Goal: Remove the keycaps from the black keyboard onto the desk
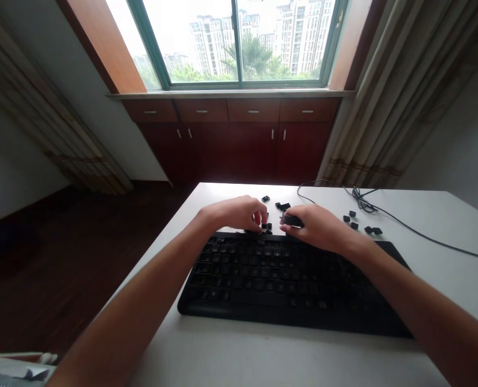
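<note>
A black keyboard (pixel 259 279) lies on the white table, with most of its keys in place. Past its far edge, my left hand (pixel 245 213) reaches down with curled fingers among loose black keycaps (pixel 269 226). Whatever is between those fingertips is too small to make out. My right hand (pixel 317 227) is closed round a short dark tool (pixel 292 220) above the keyboard's far edge, its tip pointing left toward the keycaps. The tool's exact kind is not clear. My right forearm covers part of the keyboard's right side.
More loose keycaps (pixel 354 226) lie on the table (pixel 263 355) to the right, and several sit behind my hands. A black cable (pixel 416 232) runs across the right side, bundled near the back. Red cabinets (pixel 239 148) stand below a window beyond the table.
</note>
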{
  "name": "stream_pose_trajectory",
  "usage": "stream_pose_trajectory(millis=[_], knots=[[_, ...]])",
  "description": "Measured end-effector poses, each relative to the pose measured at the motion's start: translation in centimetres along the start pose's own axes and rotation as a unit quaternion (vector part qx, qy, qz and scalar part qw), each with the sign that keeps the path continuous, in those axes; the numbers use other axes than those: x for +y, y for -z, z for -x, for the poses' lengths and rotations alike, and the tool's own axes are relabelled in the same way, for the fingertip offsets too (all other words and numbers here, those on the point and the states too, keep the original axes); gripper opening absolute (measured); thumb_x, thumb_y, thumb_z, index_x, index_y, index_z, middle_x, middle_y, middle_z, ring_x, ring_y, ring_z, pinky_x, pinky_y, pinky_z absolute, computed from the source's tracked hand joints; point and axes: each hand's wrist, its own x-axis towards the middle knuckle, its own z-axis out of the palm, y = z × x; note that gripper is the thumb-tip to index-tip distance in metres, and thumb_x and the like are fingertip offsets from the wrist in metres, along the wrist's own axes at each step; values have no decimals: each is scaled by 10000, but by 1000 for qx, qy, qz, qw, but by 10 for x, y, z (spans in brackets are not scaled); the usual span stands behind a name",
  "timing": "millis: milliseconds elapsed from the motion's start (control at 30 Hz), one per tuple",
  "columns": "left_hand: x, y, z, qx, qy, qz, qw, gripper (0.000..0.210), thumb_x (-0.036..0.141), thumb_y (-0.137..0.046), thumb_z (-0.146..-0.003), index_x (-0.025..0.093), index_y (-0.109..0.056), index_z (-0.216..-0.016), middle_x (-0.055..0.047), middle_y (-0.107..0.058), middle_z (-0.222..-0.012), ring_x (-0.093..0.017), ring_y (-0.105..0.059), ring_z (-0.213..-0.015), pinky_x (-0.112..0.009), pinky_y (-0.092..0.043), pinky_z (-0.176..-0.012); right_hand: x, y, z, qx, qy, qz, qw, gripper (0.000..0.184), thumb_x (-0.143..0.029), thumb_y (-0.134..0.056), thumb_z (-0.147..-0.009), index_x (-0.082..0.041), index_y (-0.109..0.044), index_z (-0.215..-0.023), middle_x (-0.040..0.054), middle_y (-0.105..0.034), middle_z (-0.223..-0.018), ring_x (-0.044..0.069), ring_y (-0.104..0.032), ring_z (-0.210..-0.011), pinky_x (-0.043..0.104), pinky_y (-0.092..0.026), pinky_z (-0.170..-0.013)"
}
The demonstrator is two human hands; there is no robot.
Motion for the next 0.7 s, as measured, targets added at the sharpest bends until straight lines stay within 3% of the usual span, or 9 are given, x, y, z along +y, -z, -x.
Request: stream_pose_trajectory(millis=[200, 400, 700], knots=[[-1, -4, 0, 33, 0, -6, 999, 221, 228, -718, -772, 231, -726, -993, 18, -734, -861, -127, -658, -733, -213, -450, -628, -7, -19, -35, -53, -30, -18, 998, 285, -477, -682, -844, -198, -730, -872, 59, -733, -798, 178, -624, -668, 263, -374, -563], [1, -3, 1, 43, -7, -19, 999, 239, 224, -698, -755, 233, -734, -992, 11, -729, -864, -139, -650, -737, -224, -460, -638, -1, -16, -30, -36, -55, -14, 998, 198, -371, -669, -841, -189, -740, -871, 75, -737, -841, 178, -615, -704, 269, -371, -601], [0, -5, -2, 37, -10, 27, 999, 190, 289, -714, -772, 231, -763, -947, -5, -727, -851, -160, -648, -774, -232, -475, -676, 5, -17, -31, -26, -70, -63, 995, 257, -452, -763, -771, -201, -730, -810, 61, -723, -801, 183, -605, -697, 274, -375, -591]])
